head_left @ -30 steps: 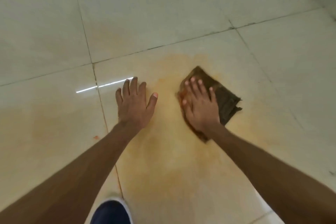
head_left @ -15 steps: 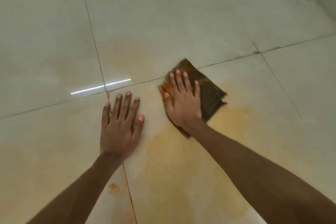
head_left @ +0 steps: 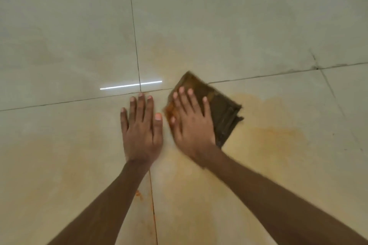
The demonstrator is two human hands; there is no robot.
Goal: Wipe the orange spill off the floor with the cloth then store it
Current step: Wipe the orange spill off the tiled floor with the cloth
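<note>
Under your right hand (head_left: 192,125) lay the brown cloth (head_left: 225,113), folded flat on the tiled floor (head_left: 219,16). Your fingers were straight and slightly spread, your palm pressed it down, and you pinched nothing. The cloth's edge nearest your thumb was stained orange, while its darker part stuck out beyond your little finger. Its far corner crossed the grout line (head_left: 268,75) ahead of your fingertips. Just beside it, your left hand (head_left: 141,131) rested flat on the tile, fingers straight and close together, thumb out toward your right hand; the two hands were near but apart. The orange spill (head_left: 278,137) spread as a pale film to the outside of your right hand and back beneath both forearms. A small orange speck (head_left: 138,194) sat by your left forearm, and a bright strip of reflected light (head_left: 130,85) lay just beyond your left fingertips.
</note>
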